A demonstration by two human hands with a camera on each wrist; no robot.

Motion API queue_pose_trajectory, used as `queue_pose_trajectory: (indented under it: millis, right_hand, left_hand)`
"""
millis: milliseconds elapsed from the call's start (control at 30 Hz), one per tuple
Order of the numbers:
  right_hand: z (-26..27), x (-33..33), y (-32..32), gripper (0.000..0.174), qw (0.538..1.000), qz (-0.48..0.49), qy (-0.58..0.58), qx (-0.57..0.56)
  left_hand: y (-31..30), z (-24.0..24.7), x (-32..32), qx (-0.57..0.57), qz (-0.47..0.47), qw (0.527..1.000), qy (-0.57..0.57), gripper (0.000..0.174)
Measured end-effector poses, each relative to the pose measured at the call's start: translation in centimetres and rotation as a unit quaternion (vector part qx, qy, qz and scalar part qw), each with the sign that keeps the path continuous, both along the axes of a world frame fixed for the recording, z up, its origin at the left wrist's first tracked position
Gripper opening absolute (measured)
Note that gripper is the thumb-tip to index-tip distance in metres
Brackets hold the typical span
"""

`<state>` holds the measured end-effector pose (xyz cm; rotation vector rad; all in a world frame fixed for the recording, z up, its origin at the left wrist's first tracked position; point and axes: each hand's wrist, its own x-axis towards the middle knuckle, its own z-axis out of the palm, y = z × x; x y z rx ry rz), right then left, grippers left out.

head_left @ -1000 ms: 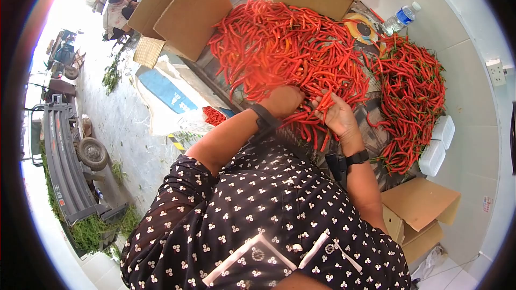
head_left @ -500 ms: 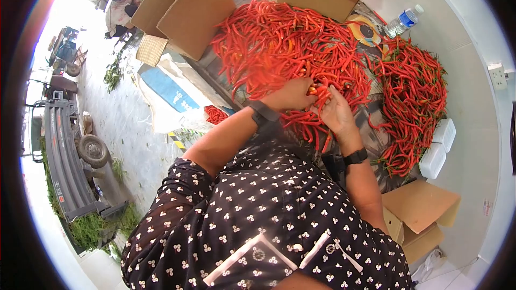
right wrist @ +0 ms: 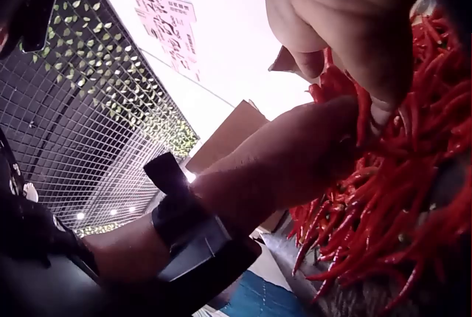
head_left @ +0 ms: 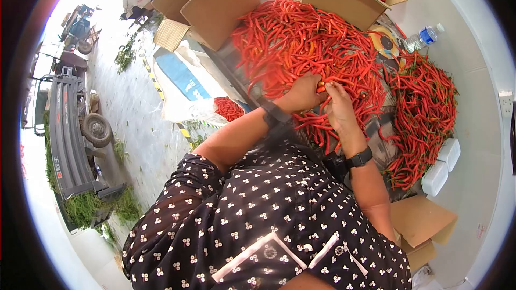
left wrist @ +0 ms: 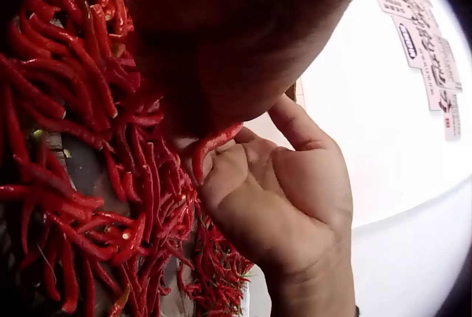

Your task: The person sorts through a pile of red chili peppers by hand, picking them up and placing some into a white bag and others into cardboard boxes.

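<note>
My left hand [head_left: 306, 94] and right hand [head_left: 341, 107] meet over the near side of a spread heap of red chili peppers [head_left: 312, 37]. Small red chili peppers [head_left: 321, 87] show between the fingertips. In the left wrist view a curved chili pepper [left wrist: 214, 147] runs from beneath the dark left hand [left wrist: 243, 44] to the right hand's thumb and fingers, which pinch it. Seen from the right wrist, the right hand [right wrist: 346, 22] holds chili peppers [right wrist: 335, 81], and the left hand [right wrist: 302, 147] grips at the same spot, its fingertips partly hidden.
A second pile of chili peppers [head_left: 424, 113] with green stems lies at right, beside white containers [head_left: 441, 169] and a water bottle [head_left: 424, 38]. Cardboard boxes [head_left: 223, 8] stand behind the heap. A white-and-blue sack [head_left: 185, 78] holds chilies at left.
My left hand has come from the heap over to the right hand, whose palm lay more open with chili peppers in it. The head view has shifted, moving the scene rightward.
</note>
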<state>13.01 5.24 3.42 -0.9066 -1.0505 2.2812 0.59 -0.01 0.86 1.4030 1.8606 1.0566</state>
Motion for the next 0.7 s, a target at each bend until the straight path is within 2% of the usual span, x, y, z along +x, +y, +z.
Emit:
queue_pose_trajectory:
  millis: [33,100,167,267,367,433,467,500,600,633,667,700]
  right_hand:
    - [0.6,-0.4,-0.1,0.015,0.999,-0.006,-0.040,-0.007]
    - [1.0,-1.4,0.1,0.015,0.999,0.011,-0.031,-0.006]
    - [1.5,-2.8,0.1,0.015,0.999,0.032,-0.023,-0.005]
    - [3.8,-6.3,-1.2,0.016,0.991,0.103,0.021,0.084]
    - [6.2,-11.0,-3.9,0.017,0.983,0.150,0.055,0.091]
    - [7.9,-14.1,-6.3,0.018,0.974,0.200,0.040,0.102]
    - [7.8,-15.8,-7.5,0.017,0.962,0.228,0.044,0.142]
    - [8.4,-16.9,-9.2,0.017,0.963,0.230,0.059,0.125]
    - [5.9,-20.8,-12.8,0.017,0.951,0.260,0.079,0.148]
    - [5.0,-21.4,-13.7,0.020,0.938,0.296,0.060,0.172]
    - [4.3,-21.9,-14.0,0.023,0.922,0.330,0.042,0.197]
    - [2.6,-22.1,-13.9,0.023,0.921,0.331,0.041,0.200]
  left_hand:
    - [-0.1,0.1,-0.4,-0.005,-0.005,1.000,-0.021,0.035]
    - [-0.6,0.8,-1.2,-0.009,-0.004,0.999,-0.041,0.033]
    - [-1.4,2.1,-2.0,0.103,0.041,0.994,-0.011,0.031]
    - [-3.1,4.0,-5.0,0.052,0.123,0.991,0.032,0.031]
    - [-7.7,11.5,-6.8,0.010,0.209,0.977,-0.029,0.032]
    - [-10.5,10.2,-9.8,0.065,0.262,0.959,0.092,0.034]
    - [-12.1,9.7,-11.1,0.055,0.282,0.954,0.087,0.036]
    - [-13.7,10.8,-11.4,0.030,0.311,0.944,0.111,0.033]
    - [-17.8,10.8,-13.1,-0.037,0.367,0.926,0.079,0.029]
    - [-18.8,11.1,-13.3,-0.067,0.380,0.919,0.079,0.029]
    - [-19.9,9.9,-14.3,-0.130,0.352,0.920,0.116,0.031]
    - [-20.7,9.6,-14.4,-0.127,0.352,0.920,0.114,0.031]
